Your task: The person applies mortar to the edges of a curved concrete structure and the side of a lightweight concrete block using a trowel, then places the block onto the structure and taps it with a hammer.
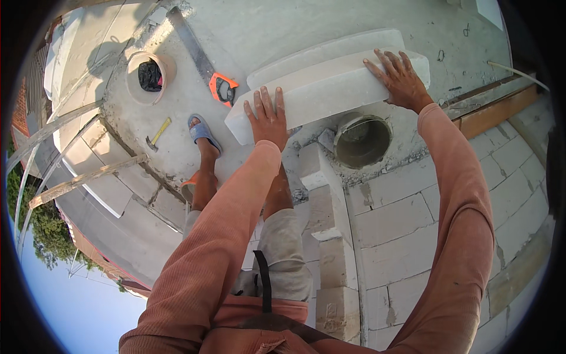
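Observation:
A long white aerated concrete block (pixel 330 91) lies slanting across in front of me, with both my hands on it. My left hand (pixel 269 118) grips its left part, fingers stretched over the upper face and far edge. Near the right end, my right hand (pixel 402 81) holds it with spread fingers over the top; the palm is against the near side. Just behind it, a second white block (pixel 330 50) lies almost parallel, partly covered by the first. Whether the gripped block is raised off the floor I cannot tell.
A handsaw (pixel 197 50) with an orange handle lies left of the blocks. Farther left are a pale bucket (pixel 133 79) holding a black bag and a yellow-handled hammer (pixel 158 133). A mortar-stained bucket (pixel 362 140) stands near my right arm, beside a low block wall (pixel 334 265).

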The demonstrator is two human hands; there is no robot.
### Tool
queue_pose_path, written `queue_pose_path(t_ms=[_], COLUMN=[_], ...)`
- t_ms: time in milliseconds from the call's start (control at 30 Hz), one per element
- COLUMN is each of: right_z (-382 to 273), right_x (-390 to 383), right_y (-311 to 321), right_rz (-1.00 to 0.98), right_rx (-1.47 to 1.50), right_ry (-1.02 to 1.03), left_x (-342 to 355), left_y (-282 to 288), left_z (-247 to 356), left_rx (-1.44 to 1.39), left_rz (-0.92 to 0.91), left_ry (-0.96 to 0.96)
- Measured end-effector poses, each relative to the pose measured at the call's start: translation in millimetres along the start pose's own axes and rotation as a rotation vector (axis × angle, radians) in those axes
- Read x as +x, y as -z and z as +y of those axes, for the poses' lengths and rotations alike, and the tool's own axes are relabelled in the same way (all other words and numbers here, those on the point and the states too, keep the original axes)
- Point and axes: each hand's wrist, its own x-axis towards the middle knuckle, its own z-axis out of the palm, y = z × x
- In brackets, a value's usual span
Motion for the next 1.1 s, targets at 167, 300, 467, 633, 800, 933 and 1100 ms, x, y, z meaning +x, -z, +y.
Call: queue_pose_path(t_ms=[167,300,467,633,800,933,1100], right_z=[-10,-34,-106,-204,-307,-384,-478], right_x=[1,-10,-45,-69,-79,-68,-48], right_y=[2,38,113,219,337,426,525], right_rz=[0.053,-0.1,0.003,-0.068,-0.042,0.018,0.128], right_rx=[-0.129,0.004,0.088,0.129,0.101,-0.008,-0.06], right_ry=[-0.023,-0.068,-0.013,0.015,0.181,0.354,0.578], left_x=[4,0,-62,-178,-325,-438,-556], left_y=[-7,-4,19,73,115,136,157], left_z=[-9,-34,-104,-196,-284,-353,-414], left_rx=[0.031,0.029,-0.097,-0.173,-0.222,-0.261,-0.299], left_rz=[-0.043,-0.062,0.038,0.028,0.121,0.111,0.19], left_ry=[-0.072,-0.087,-0.226,-0.218,-0.044,0.087,0.301])
